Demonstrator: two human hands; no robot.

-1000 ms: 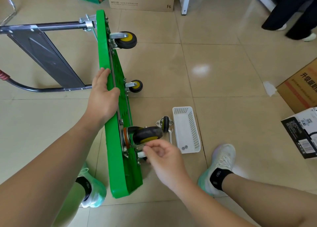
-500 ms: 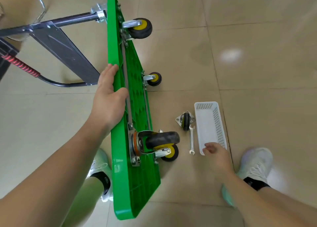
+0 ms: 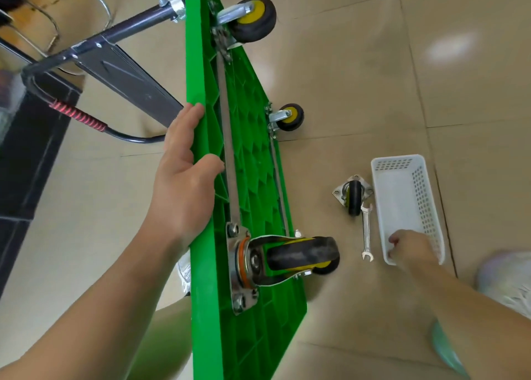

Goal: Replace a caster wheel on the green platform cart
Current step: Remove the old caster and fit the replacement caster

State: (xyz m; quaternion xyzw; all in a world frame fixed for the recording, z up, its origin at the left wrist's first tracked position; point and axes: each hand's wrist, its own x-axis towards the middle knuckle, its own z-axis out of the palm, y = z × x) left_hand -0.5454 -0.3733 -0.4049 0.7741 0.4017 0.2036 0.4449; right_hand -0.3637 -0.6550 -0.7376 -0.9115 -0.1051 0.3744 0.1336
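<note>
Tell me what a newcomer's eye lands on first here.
The green platform cart stands on edge mid-frame, gripped by the left hand, a black caster bolted at its near corner. To its right on the floor lie a loose caster and a wrench beside a white basket, into which the right hand reaches.

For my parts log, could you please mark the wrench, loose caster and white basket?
wrench (image 3: 365,231), head view, shaft.
loose caster (image 3: 355,196), head view, black tyre.
white basket (image 3: 393,165), head view, far wall.
</note>
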